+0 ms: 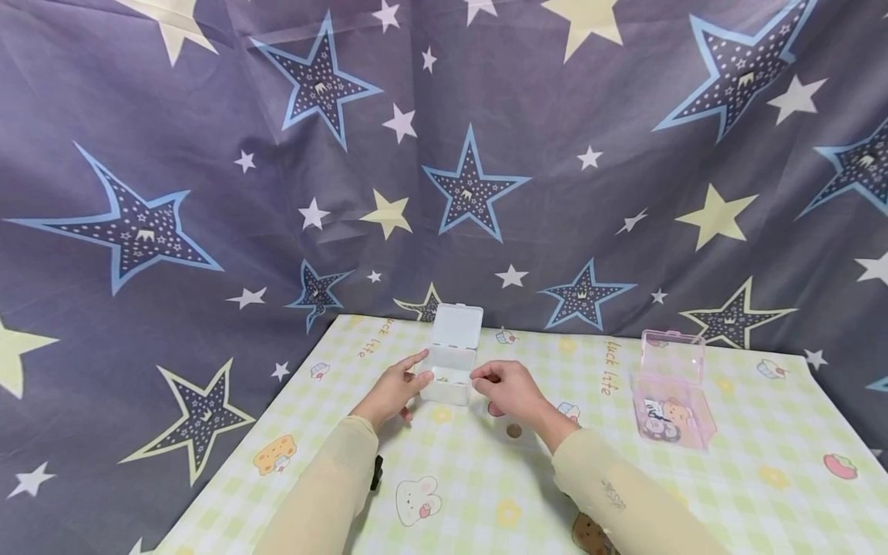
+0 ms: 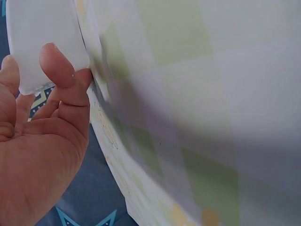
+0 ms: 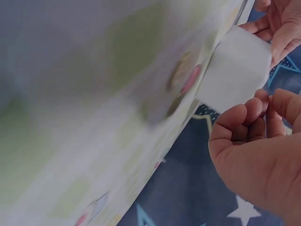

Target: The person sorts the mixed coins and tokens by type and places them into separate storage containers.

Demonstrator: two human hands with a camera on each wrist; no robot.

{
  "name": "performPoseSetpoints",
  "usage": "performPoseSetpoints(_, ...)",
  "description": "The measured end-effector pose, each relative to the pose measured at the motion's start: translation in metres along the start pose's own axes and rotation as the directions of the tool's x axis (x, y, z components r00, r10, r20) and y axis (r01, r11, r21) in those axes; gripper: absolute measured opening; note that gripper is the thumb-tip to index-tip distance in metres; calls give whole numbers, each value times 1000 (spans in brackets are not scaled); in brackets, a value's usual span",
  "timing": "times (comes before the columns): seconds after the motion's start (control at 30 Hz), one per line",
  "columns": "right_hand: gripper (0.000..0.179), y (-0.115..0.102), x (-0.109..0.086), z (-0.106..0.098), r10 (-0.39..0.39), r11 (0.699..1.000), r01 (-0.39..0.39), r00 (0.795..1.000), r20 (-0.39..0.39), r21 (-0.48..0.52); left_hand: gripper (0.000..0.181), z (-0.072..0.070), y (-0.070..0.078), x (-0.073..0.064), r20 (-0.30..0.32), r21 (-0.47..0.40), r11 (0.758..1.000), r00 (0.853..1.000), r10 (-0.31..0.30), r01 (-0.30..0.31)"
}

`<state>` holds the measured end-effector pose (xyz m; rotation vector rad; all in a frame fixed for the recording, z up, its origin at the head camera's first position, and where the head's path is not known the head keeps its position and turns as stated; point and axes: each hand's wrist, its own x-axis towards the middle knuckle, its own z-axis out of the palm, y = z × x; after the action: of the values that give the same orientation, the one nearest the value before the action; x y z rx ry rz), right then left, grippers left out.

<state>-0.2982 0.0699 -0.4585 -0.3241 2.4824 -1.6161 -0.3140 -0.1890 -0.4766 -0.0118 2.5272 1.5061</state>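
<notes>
A small white box (image 1: 447, 391) with its lid (image 1: 458, 325) raised stands toward the back of the table. Inside it, tiny gold-coloured pieces show near the front wall. My left hand (image 1: 393, 391) grips the box at its left side, thumb near the front corner and index finger near the hinge. At the right wall is my right hand (image 1: 509, 389), thumb and index fingertips brought together right at the rim, other fingers curled. I cannot tell whether something small is pinched there. A brown, coin-like disc (image 1: 513, 430) lies on the table below the right hand.
A clear pink box (image 1: 673, 378) with its lid raised stands at the right, cartoon pictures showing through it. A green checked cloth with printed figures covers the table (image 1: 472, 493). Behind hangs a dark curtain (image 1: 388, 177) with stars, close to the table's back edge.
</notes>
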Motion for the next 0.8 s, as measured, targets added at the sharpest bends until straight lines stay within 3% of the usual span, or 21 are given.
performPoseSetpoints(0.37, 18, 23, -14, -41, -47, 984, 31, 995, -89, -173, 60, 1, 2, 1, -14, 7, 1000, 1000, -4, 4)
performPoseSetpoints(0.63, 18, 38, -26, -64, -59, 969, 45, 997, -50, -243, 60, 0, -1, 2, -9, 7, 1000, 1000, -5, 5)
performPoseSetpoints(0.8, 15, 45, -32, -71, -121, 937, 106, 992, -26, -332, 61, 1, -1, 3, -10, 3, 1000, 1000, 2, -2)
